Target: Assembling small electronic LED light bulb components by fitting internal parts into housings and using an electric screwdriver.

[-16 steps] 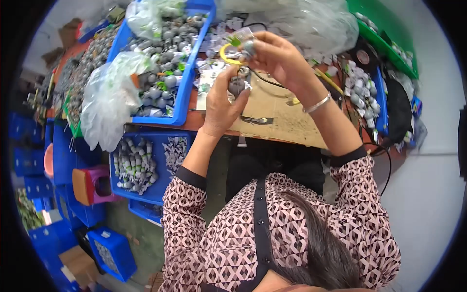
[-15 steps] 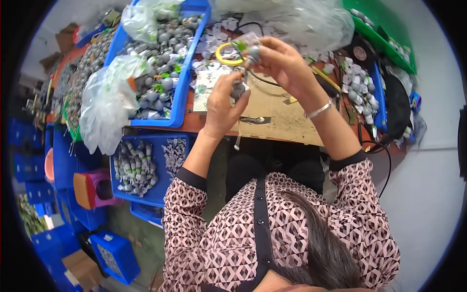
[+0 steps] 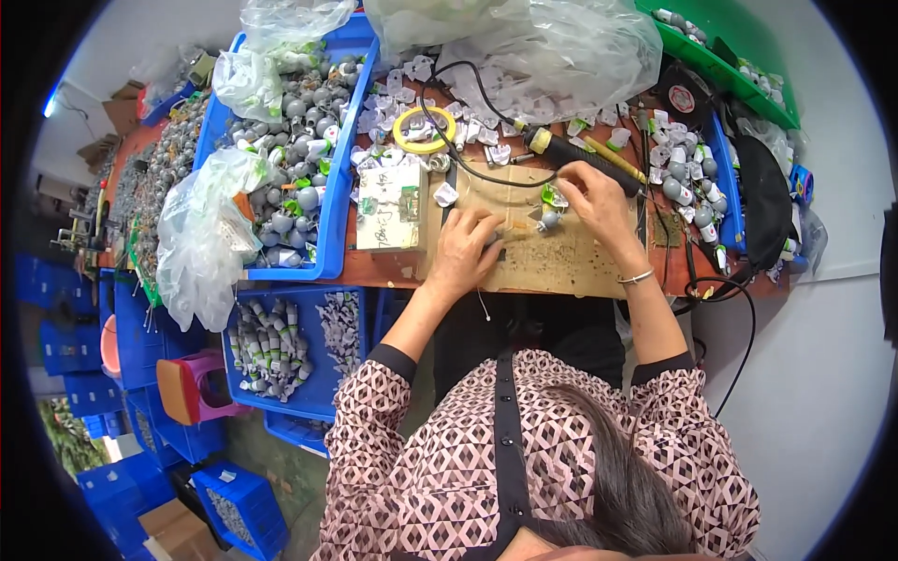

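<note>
My left hand rests low over a cardboard sheet, its fingers curled around a small grey part that they mostly hide. A thin wire hangs below that hand past the table edge. To the right, my right hand has its thumb and fingertips closed at the green-and-white end of a small part with a round grey body. Just beyond this hand lies a black-handled tool with a yellowish collar and a black cable.
A blue bin of grey round parts stands at left; another blue bin is at right. A white block, a yellow tape ring and white plastic pieces lie behind. Below left, a blue tray holds more parts.
Both hands have come down nearer the cardboard and moved apart, the left slightly rightward. The small grey-bodied part has come down with the right hand. The black-handled tool shows more fully.
</note>
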`<state>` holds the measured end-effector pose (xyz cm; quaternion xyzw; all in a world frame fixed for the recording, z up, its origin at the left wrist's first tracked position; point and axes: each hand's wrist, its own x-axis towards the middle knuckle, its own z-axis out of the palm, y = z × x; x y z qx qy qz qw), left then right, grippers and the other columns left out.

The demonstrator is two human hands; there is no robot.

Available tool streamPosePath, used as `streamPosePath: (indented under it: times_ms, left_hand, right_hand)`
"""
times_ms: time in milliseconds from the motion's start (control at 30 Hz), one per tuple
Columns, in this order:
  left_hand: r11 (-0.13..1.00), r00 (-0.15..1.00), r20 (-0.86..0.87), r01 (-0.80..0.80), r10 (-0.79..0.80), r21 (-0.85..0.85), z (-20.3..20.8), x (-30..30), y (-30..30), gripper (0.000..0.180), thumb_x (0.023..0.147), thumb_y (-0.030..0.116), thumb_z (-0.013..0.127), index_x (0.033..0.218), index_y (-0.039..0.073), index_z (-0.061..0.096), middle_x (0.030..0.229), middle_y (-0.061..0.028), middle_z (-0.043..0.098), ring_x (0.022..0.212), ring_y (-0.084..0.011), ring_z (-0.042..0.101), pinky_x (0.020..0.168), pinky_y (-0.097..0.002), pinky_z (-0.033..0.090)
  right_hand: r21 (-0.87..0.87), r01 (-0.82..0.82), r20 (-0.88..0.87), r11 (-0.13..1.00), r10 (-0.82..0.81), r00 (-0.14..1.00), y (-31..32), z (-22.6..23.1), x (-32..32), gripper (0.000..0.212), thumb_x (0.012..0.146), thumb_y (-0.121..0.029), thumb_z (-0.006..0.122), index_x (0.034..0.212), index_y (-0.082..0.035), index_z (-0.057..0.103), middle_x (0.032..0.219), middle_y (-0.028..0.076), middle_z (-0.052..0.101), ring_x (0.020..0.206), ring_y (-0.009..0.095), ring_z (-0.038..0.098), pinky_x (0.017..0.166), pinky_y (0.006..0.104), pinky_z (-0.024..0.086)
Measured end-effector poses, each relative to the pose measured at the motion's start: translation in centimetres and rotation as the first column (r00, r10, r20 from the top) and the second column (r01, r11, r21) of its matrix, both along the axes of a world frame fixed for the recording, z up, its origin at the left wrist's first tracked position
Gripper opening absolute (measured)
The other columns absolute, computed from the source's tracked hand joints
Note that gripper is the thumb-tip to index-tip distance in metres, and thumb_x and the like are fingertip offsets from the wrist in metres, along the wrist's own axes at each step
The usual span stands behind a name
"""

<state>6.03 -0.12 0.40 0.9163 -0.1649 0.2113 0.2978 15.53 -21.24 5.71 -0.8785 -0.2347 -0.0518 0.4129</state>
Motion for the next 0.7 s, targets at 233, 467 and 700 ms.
streamPosePath:
  times_ms: [233, 467, 700]
  left_hand:
    - [1.0, 1.0, 0.001, -0.016, 0.016, -0.026, 0.0, 0.2, -0.2, 0.033, 0.07, 0.009, 0.066, 0.102, 0.005, 0.058, 0.097, -0.0114, 0.055, 0.09, -0.0309, 0.051, 0.079, -0.039, 0.044]
    - [0.997, 1.0, -0.015, -0.019, 0.018, -0.07, 0.2, 0.2, -0.1, 0.033, 0.068, 0.009, 0.068, 0.1, 0.006, 0.059, 0.097, -0.0115, 0.056, 0.089, -0.0312, 0.051, 0.078, -0.0394, 0.045]
    - [0.994, 1.0, -0.006, -0.031, 0.03, -0.104, 0.4, 0.2, 0.2, 0.031, 0.069, 0.008, 0.067, 0.098, 0.004, 0.058, 0.096, -0.0118, 0.056, 0.087, -0.0309, 0.052, 0.078, -0.0383, 0.045]
  right_hand:
    - [-0.019, -0.408, 0.263, 0.913, 0.398, 0.879, 10.8, -1.0, 5.4, 0.017, 0.086, -0.01, 0.053, 0.1, -0.002, 0.059, 0.095, 0.013, 0.062, 0.089, 0.031, 0.058, 0.078, 0.037, 0.045]
    - [-0.555, -0.326, 0.406, 0.765, 0.592, 0.697, 18.3, -1.6, 9.2, 0.039, 0.076, -0.006, 0.056, 0.112, -0.019, 0.058, 0.097, 0.003, 0.061, 0.095, 0.021, 0.056, 0.084, 0.0388, 0.039]
    - [-0.271, -0.298, 0.351, 0.915, 0.382, 0.855, 19.2, -1.4, 11.8, 0.035, 0.081, -0.012, 0.058, 0.116, -0.017, 0.056, 0.093, 0.008, 0.062, 0.091, 0.027, 0.057, 0.083, 0.0387, 0.04]
